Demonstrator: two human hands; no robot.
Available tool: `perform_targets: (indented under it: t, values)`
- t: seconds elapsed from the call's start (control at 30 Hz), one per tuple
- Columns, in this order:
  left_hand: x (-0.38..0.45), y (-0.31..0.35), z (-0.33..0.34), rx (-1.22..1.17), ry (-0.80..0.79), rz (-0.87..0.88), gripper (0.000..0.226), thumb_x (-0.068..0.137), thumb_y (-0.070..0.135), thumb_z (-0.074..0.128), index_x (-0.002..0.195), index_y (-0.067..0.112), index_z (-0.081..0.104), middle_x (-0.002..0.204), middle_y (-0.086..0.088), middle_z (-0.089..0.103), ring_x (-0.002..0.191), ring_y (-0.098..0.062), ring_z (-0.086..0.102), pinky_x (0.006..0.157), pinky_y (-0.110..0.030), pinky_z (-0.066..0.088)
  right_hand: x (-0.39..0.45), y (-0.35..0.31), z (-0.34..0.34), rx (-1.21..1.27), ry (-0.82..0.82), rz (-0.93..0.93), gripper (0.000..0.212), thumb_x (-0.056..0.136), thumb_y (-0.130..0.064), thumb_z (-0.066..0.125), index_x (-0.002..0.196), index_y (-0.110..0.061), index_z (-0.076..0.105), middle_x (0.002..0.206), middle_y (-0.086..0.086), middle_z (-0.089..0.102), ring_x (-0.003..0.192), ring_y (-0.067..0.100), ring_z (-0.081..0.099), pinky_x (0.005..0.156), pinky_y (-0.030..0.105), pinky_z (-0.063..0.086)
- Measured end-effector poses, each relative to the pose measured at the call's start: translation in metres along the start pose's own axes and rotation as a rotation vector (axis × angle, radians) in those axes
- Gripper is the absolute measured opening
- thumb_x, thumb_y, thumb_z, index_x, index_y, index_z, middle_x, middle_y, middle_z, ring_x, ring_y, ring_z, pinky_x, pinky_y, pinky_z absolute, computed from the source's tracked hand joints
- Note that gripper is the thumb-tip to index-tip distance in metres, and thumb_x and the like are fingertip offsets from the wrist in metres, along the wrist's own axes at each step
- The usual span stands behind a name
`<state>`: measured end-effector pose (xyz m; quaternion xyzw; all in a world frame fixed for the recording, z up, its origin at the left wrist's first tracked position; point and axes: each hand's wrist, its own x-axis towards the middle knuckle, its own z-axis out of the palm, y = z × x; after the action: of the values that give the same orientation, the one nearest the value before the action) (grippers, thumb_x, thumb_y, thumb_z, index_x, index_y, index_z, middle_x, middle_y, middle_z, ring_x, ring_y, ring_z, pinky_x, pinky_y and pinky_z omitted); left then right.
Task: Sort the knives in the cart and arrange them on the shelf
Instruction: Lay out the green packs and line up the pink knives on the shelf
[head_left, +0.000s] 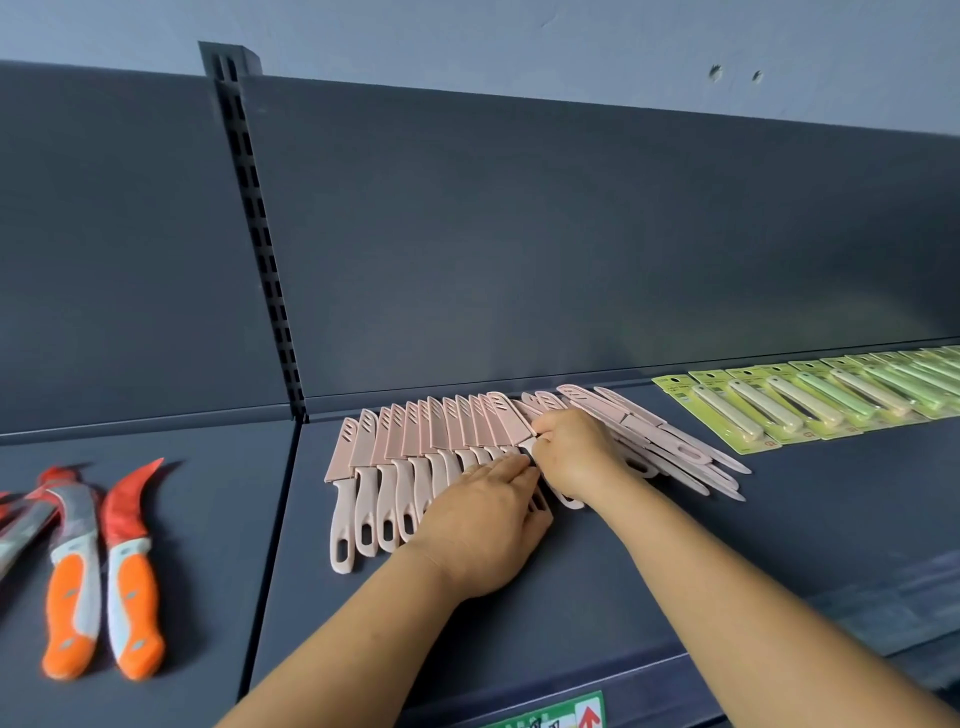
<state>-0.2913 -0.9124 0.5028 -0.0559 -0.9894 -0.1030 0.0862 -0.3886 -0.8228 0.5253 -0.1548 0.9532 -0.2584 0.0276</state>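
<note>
Several pink sheathed knives (395, 467) lie in an overlapping row on the dark grey shelf (675, 545), handles toward me. A looser pile of the same pink knives (670, 441) fans out to the right. My left hand (483, 525) lies flat with straight fingers on the handles at the row's right end. My right hand (574, 449) pinches the last pink knife of the row (511, 421) where its sheath meets the handle. The cart is out of view.
Orange-handled knives with red curved blades (130, 566) lie on the neighbouring shelf at the left. Green carded knives (810, 402) run in a row at the far right. A slotted upright (260, 249) divides the back panels. A price label (550, 719) sits on the front edge.
</note>
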Motion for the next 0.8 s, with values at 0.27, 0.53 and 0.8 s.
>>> perform_targets:
  t: [0.27,0.53,0.8]
  values:
    - [0.001,0.0,-0.004,0.016,-0.03,-0.001,0.057,0.099,0.041,0.036,0.149,0.016,0.024,0.158,0.0,0.02,0.144,-0.017,0.018,0.115,-0.023,0.009,-0.003,0.016,-0.013,-0.173,0.083,-0.109,0.024,0.091,-0.012,0.043,0.089,-0.024,0.064,0.109,0.005,0.057,0.109,0.031,0.052,0.079,0.03,0.042]
    - [0.019,0.014,-0.001,0.062,-0.058,-0.03,0.05,0.097,0.046,0.036,0.136,0.015,0.043,0.146,-0.002,0.037,0.134,-0.02,0.034,0.109,-0.029,0.024,-0.005,0.04,-0.02,-0.403,0.044,-0.131,0.029,0.092,-0.01,0.049,0.118,-0.02,0.058,0.122,0.009,0.049,0.113,0.029,0.05,0.085,0.031,0.044]
    - [0.019,0.015,0.004,0.052,-0.036,-0.054,0.045,0.097,0.044,0.038,0.129,0.015,0.047,0.139,0.0,0.042,0.129,-0.021,0.039,0.105,-0.029,0.028,-0.005,0.031,-0.019,-0.313,0.049,-0.1,0.017,0.086,-0.011,0.047,0.07,-0.017,0.049,0.083,0.007,0.052,0.076,0.03,0.049,0.056,0.028,0.033]
